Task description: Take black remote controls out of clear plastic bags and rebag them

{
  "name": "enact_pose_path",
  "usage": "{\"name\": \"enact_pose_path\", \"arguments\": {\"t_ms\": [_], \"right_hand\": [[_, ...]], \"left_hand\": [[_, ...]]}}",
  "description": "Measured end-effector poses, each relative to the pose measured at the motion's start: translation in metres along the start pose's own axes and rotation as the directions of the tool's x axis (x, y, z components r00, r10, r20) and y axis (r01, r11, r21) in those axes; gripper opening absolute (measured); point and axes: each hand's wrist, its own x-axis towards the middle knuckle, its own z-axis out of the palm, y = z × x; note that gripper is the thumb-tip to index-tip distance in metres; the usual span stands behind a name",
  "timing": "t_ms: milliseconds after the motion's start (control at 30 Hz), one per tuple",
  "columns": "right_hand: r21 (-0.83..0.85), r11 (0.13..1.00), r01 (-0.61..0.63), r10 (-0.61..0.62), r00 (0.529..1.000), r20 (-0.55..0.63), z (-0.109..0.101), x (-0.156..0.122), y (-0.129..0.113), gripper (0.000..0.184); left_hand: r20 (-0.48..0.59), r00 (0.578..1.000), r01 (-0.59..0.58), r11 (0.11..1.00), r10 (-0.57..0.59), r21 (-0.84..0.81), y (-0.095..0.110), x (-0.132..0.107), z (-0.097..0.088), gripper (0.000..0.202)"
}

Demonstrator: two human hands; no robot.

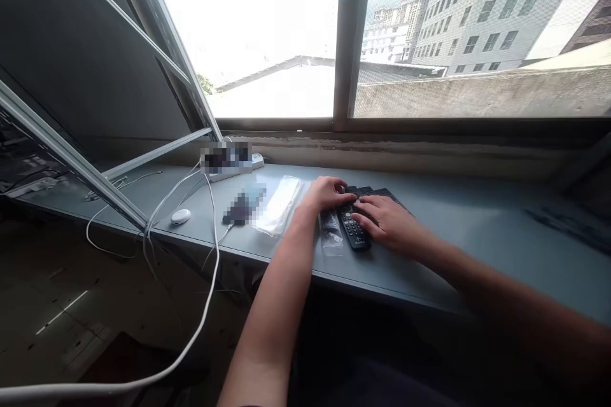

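Observation:
Several black remote controls lie close together on the grey-blue desktop, partly under my hands. The nearest remote control (pixel 357 236) shows its pale-marked buttons and points toward me. My left hand (pixel 326 193) is closed around its far end, with bent fingers and the thumb reaching across. From the right, my right hand (pixel 389 221) lies over the remotes, its fingers stretched and apart, thumb touching the keys. Behind my fingers, the upper ends of other remotes (pixel 384 193) stick out. A clear plastic sleeve (pixel 333 241) lies beside the nearest remote, partly under my left wrist.
Left of my forearm lie a stack of clear plastic bags (pixel 281 203), a blurred-out device (pixel 243 205) on a cable and a round white object (pixel 181 216). A power strip (pixel 238 168) stands by the window wall. A white cable (pixel 214 261) hangs over the desk edge near a metal frame (pixel 128 203).

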Motion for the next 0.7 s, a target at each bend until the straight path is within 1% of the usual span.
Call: {"name": "enact_pose_path", "arguments": {"t_ms": [167, 267, 333, 367, 467, 533, 700], "right_hand": [[0.007, 1.0, -0.006, 0.006, 1.0, -0.004, -0.001, -0.002, -0.001, 0.065], [0.002, 1.0, -0.018, 0.018, 1.0, 0.025, -0.002, -0.004, -0.003, 0.078], [0.003, 1.0, -0.022, 0.021, 0.998, 0.051, -0.002, -0.005, -0.004, 0.09], [0.007, 1.0, -0.027, 0.026, 0.998, 0.06, -0.002, -0.005, -0.005, 0.093], [0.025, 0.998, -0.051, 0.049, 0.997, 0.066, 0.0, -0.006, -0.006, 0.09], [0.025, 0.998, -0.057, 0.056, 0.997, 0.056, 0.003, -0.006, -0.006, 0.086], [-0.002, 0.999, -0.038, 0.038, 0.999, 0.005, 0.007, -0.006, -0.006, 0.077]], "left_hand": [[0.014, 0.999, 0.051, 0.999, -0.051, -0.006, 0.005, -0.002, -0.003, 0.049], [0.01, 0.998, 0.054, 0.998, -0.054, 0.027, 0.008, -0.003, -0.005, 0.044], [-0.016, 0.999, 0.031, 0.998, -0.03, 0.061, 0.009, -0.003, -0.006, 0.036], [-0.032, 0.999, 0.025, 0.996, -0.023, 0.08, 0.01, -0.003, -0.006, 0.033], [-0.078, 0.996, 0.056, 0.989, -0.046, 0.138, 0.012, -0.002, -0.009, 0.028], [-0.09, 0.993, 0.089, 0.984, -0.076, 0.153, 0.014, -0.003, -0.011, 0.026], [-0.053, 0.994, 0.102, 0.985, -0.096, 0.14, 0.018, -0.005, -0.013, 0.026]]}}
